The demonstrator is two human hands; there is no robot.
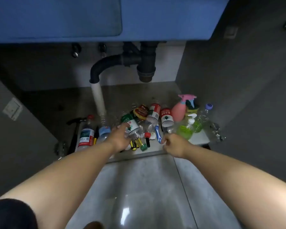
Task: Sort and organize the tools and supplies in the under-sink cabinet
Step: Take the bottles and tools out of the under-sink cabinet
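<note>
Several plastic bottles lie heaped on the cabinet floor [155, 90]. My left hand [120, 138] grips a clear bottle with a green and white label [130, 125] near the front edge. My right hand [173, 144] has its fingers curled at the base of a clear bottle with a red label [167, 120]; whether it holds the bottle I cannot tell. Yellow and black screwdrivers [135, 143] lie under the left hand's bottle. A blue and white toothbrush [158, 133] lies between my hands.
A pink spray bottle [179, 109], green soap dispensers [186, 129] and a clear bottle with a purple cap [205, 113] stand at the right. A hammer [75, 129] and an upright red-capped bottle [87, 133] are at the left. The drain pipe [97, 90] hangs behind.
</note>
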